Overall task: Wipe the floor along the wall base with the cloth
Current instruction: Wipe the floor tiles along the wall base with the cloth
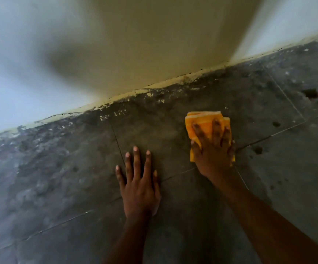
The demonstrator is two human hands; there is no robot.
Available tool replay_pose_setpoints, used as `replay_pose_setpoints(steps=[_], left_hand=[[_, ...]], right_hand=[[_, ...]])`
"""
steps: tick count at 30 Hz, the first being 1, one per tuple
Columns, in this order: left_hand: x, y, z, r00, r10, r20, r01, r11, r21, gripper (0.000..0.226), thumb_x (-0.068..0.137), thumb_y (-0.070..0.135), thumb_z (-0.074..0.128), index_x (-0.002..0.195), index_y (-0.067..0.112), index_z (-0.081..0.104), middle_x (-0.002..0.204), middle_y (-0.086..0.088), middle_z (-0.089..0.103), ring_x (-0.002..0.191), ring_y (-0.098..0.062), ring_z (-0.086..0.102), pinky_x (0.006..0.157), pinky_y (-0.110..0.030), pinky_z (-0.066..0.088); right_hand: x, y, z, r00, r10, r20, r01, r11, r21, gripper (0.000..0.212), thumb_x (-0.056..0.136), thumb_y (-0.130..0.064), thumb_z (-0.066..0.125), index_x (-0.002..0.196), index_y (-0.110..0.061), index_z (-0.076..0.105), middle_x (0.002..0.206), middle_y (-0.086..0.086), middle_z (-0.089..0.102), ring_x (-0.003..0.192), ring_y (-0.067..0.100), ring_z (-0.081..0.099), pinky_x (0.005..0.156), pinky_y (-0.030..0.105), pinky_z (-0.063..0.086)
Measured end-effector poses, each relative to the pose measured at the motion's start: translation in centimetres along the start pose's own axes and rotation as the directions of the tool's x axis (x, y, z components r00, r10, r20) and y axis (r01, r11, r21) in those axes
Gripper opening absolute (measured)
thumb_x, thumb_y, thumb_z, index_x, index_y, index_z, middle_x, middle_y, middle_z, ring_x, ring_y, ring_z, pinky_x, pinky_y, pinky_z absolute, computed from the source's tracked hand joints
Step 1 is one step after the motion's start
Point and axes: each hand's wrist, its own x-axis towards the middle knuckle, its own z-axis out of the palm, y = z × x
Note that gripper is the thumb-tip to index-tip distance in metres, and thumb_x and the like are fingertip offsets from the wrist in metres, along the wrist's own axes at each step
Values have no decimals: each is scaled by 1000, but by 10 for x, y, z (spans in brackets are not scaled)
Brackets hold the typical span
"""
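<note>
My left hand (139, 189) lies flat on the floor (201, 225), fingers straight and spread, holding nothing; I read it as a prop for my weight. To its right and a little farther out, my right hand (214, 149) presses down on the cloth (204, 123), an orange folded pad with pale stripes. The fingers lie spread over the top of it rather than curled round it, and the cloth's far edge sticks out beyond the fingertips.

The cloth sits on the grey tile short of the wall base (154, 85), with a dark, grimy band of floor between them. Flecks of pale paint are scattered along that band. Beyond it the wall (144, 39) rises, partly in shadow.

From here, I judge the main risk is wiping parallel to the wall without closing that gap, which would leave the dirtiest strip untouched. With only flat fingers pinning it, the cloth could bunch or slip out under a hard push. The dark patches to the right of the cloth may be wet, so my bracing palm could slide.
</note>
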Motion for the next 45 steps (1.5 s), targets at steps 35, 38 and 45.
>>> replay_pose_setpoints(steps=[35,38,45], left_hand=[[-1,0,-1,999,-9,-49,7,999,-44,62,106,44,35,165,31,22,176,-3,6,163,-18,3,131,-47,16],[-1,3,-4,999,-10,-50,8,999,-45,63,106,43,38,165,30,23,176,-3,7,163,-19,3,130,-49,18],[1,2,-4,999,-5,-46,2,998,-57,63,106,43,37,165,29,23,176,-3,7,163,-19,2,131,-48,15]], right_hand=[[118,-124,7,999,-29,41,24,991,132,57,99,-55,43,154,-56,28,174,4,4,158,41,-3,123,66,3],[94,-88,-1,913,-383,138,382,923,31,56,101,-57,42,153,-61,22,174,-3,2,159,35,-3,122,65,8],[158,-3,-25,983,122,139,-140,982,128,56,104,-56,28,158,-56,12,174,4,-6,158,40,-7,122,71,4]])
